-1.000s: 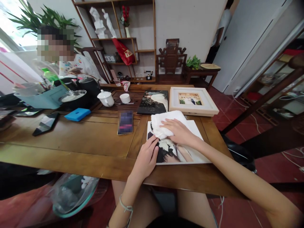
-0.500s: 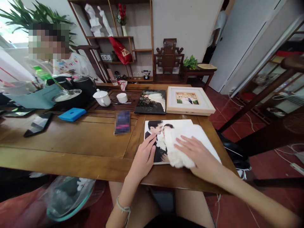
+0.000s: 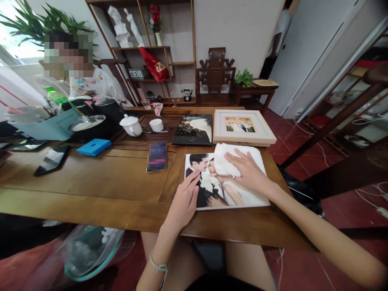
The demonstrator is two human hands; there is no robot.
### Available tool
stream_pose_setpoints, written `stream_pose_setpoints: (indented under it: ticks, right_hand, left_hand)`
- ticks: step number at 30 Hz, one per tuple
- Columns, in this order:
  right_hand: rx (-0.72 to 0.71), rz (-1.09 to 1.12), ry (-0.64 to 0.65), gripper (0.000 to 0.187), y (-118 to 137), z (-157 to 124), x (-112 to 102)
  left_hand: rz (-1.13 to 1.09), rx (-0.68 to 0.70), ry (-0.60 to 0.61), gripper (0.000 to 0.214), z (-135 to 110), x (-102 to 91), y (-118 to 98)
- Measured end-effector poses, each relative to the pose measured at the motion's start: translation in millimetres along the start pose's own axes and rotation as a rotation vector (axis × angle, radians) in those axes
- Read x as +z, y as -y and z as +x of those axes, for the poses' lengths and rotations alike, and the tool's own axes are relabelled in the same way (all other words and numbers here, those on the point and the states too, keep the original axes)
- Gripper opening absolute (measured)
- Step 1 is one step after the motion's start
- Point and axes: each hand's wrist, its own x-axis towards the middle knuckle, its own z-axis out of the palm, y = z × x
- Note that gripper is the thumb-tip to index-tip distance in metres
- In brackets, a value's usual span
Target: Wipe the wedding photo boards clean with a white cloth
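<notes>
A wedding photo print point(image 3: 212, 194) of a couple lies flat at the table's front edge. My left hand point(image 3: 185, 194) rests on its left side with fingers stretched out, steadying nothing else. Over the print's upper right part lies a white towel point(image 3: 254, 155), partly bunched. My right hand point(image 3: 247, 167) has hold of this towel from above, pressing it down with the fingers spread across it. The towel hides the print's upper right corner.
Behind the print lie a dark photo panel point(image 3: 192, 129) and a framed photo point(image 3: 244, 127). Leftward are a blurred-out booklet point(image 3: 157, 157), a blue block point(image 3: 93, 147), a phone point(image 3: 52, 160), a lidded cup point(image 3: 131, 125) and a small bowl point(image 3: 156, 125). A person point(image 3: 97, 83) sits at the far left.
My right hand and the towel have moved up and away from me across the print, uncovering its lower right part. My left hand stays in place.
</notes>
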Motion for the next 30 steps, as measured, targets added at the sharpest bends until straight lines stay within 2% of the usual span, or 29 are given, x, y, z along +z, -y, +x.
stream_pose_setpoints:
  ticks: [2,4,8,12,15,23,25,27,30]
  right_hand:
    - [0.016,-0.040,0.018,0.069,4.9,2.6,-0.3]
    - [0.008,-0.072,0.083,0.073,19.5,-6.6,-1.5]
    - [-0.136,-0.073,0.244,0.090,62.5,-48.5,-3.3]
    - [-0.249,-0.005,0.281,0.099,87.1,-77.4,-3.9]
    - [-0.205,0.019,0.262,0.097,77.2,-68.4,-4.2]
    - [0.017,-0.028,0.025,0.066,2.8,2.6,-1.1]
    - [0.057,-0.062,0.008,0.064,-0.1,8.4,-1.0]
    - [0.082,-0.084,0.036,0.063,8.1,3.3,-2.4]
    - [0.040,-0.087,0.142,0.068,32.9,-26.5,-8.2]
  left_hand:
    - [-0.002,0.001,0.001,0.043,0.2,0.0,-0.4]
    - [-0.010,0.003,-0.002,0.042,0.6,0.3,-0.3]
    - [-0.030,0.018,-0.015,0.042,1.2,0.2,0.4]
    - [-0.032,0.032,0.016,0.042,1.8,-1.3,0.0]
    - [-0.026,0.034,0.020,0.042,2.0,-1.2,-0.3]
    - [-0.001,0.001,-0.002,0.042,0.6,-1.4,-3.0]
    - [0.004,-0.006,0.005,0.042,0.6,-1.7,-2.8]
    - [0.005,-0.016,0.006,0.042,0.7,-1.5,-1.9]
    - [-0.001,-0.022,-0.001,0.042,1.0,-0.6,-0.7]
